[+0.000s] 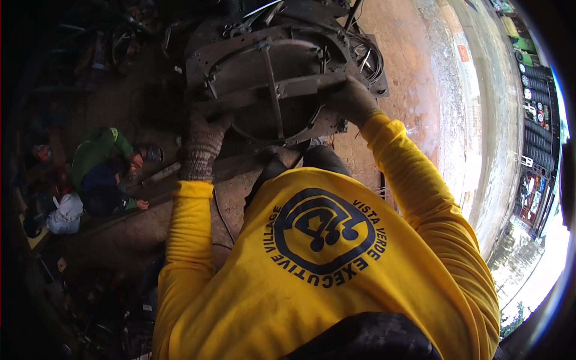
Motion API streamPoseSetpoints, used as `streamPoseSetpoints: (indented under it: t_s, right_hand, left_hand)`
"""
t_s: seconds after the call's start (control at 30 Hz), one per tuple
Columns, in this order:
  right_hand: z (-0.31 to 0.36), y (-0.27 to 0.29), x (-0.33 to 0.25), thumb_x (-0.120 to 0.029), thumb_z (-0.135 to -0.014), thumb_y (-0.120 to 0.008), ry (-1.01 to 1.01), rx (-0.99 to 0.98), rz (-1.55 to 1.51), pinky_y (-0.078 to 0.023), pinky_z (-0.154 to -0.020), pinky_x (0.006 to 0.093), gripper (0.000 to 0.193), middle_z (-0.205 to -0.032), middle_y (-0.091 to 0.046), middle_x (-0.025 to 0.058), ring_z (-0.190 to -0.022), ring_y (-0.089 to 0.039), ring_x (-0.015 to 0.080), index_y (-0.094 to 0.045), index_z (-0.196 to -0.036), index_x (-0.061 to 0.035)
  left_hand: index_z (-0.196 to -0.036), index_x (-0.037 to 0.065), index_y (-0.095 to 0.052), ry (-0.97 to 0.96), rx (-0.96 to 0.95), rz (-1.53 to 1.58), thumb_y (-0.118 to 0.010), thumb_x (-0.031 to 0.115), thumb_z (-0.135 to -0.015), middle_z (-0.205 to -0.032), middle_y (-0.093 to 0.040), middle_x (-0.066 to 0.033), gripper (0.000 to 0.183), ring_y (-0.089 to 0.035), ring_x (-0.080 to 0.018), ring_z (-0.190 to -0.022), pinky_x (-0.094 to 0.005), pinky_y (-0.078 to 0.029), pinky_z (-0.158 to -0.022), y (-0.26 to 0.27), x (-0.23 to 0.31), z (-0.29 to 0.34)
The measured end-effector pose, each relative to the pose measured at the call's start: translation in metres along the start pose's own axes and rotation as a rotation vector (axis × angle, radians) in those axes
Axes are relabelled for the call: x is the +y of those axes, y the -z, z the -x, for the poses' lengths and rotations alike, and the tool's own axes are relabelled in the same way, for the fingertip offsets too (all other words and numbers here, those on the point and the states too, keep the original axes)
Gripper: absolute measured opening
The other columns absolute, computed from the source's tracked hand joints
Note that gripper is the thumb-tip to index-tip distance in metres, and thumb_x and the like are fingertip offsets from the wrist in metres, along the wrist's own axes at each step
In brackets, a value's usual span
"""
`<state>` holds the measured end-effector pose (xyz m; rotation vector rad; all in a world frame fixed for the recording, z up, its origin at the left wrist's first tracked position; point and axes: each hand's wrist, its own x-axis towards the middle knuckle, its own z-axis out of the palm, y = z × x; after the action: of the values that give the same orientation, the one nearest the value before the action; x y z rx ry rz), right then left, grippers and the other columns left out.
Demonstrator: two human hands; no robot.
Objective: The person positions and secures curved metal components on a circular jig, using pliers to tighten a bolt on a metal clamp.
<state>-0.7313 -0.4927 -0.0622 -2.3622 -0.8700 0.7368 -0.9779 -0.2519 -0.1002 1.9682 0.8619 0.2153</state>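
A flat metal bar (300,87) lies across a round metal ring (245,133) on a dark, worn steel worktable (201,65). A thin rod (270,75) crosses the ring and meets the bar near its middle. My left hand (207,125), in a knit work glove, is closed at the bar's left end. My right hand (353,101), gloved too, is closed around its right end. Both hands' fingertips are partly hidden in shadow.
Coiled wire or cable (371,60) hangs at the table's right side. To the left, a person in a green top (96,156) crouches near a long metal beam (162,174). A cable (221,210) runs along the floor. Stacked tires (539,144) stand far right, across the road.
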Motion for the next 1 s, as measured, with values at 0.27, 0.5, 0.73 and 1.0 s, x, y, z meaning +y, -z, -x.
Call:
streamPoseSetpoints:
  t_s: [0.27,0.5,0.73,1.0]
  right_hand:
    - [0.003,-0.015,0.031,-0.042,-0.073,-0.078,-0.144,0.066,-0.243,-0.052,-0.086,0.0354,0.068,-0.108,-0.068,0.0223,-0.103,-0.067,0.0285,-0.060,-0.121,0.0038]
    - [0.021,-0.004,0.027,-0.042,-0.089,-0.068,-0.068,0.068,-0.702,-0.049,-0.094,0.0303,0.071,-0.116,-0.067,0.0117,-0.106,-0.063,0.0198,-0.045,-0.141,0.0016]
    - [0.021,-0.004,0.019,-0.036,-0.096,-0.060,-0.137,0.145,-0.630,-0.048,-0.090,0.0261,0.051,-0.113,-0.068,0.0074,-0.103,-0.062,0.0145,-0.057,-0.131,0.0000]
    - [0.024,-0.004,0.017,-0.035,-0.094,-0.062,-0.160,0.159,-0.624,-0.049,-0.090,0.0257,0.051,-0.118,-0.066,0.0103,-0.105,-0.062,0.0149,-0.057,-0.131,-0.0006]
  left_hand:
    - [-0.118,0.004,-0.062,-0.020,-0.060,0.158,-0.077,0.016,-0.080,-0.102,-0.069,-0.0089,0.043,-0.066,-0.0181,-0.090,-0.0314,-0.053,-0.080,0.004,-0.006,-0.005]
    - [-0.130,0.008,-0.053,0.040,0.046,0.564,-0.075,0.020,-0.085,-0.099,-0.064,-0.0037,0.051,-0.061,-0.0100,-0.070,-0.0242,-0.055,-0.055,0.014,-0.015,0.008]
    - [-0.130,0.010,-0.057,0.199,-0.012,0.558,-0.068,0.018,-0.091,-0.105,-0.065,-0.0048,0.042,-0.062,-0.0107,-0.066,-0.0249,-0.057,-0.057,0.020,-0.005,0.008]
    - [-0.130,0.011,-0.057,0.225,-0.029,0.563,-0.066,0.019,-0.093,-0.107,-0.066,-0.0045,0.039,-0.065,-0.0122,-0.073,-0.0252,-0.057,-0.058,0.022,-0.009,0.004]
